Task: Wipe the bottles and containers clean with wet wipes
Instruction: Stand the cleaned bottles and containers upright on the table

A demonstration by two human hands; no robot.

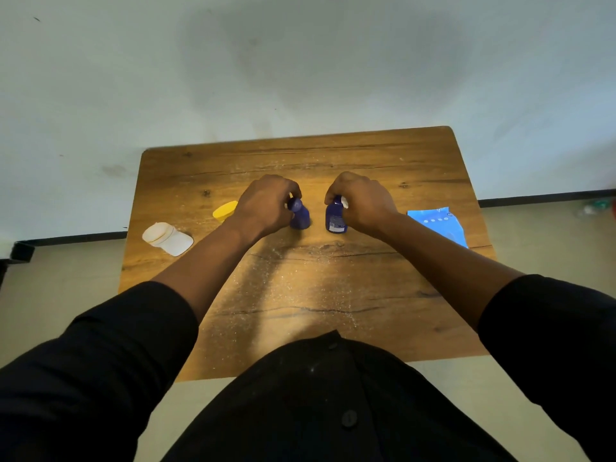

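Two blue bottles [335, 218] stand apart, an open gap between them.

On the table [383, 288], near the middle: two small bottles, standing upright side by side, a little apart. Left bottle [300, 217] under the left hand [266, 205], fingers curled over its top. Right bottle [335, 220] under the right hand [361, 203], gripped at the top in the same way. Left of the left hand, partly hidden behind the wrist: a lying container [225, 210]. Further left and nearer, close to the table's left edge: another container [167, 238], on its side. Right of the right hand, near the right edge: a flat pack of wipes [438, 225]. Behind the table: a wall [300, 61].
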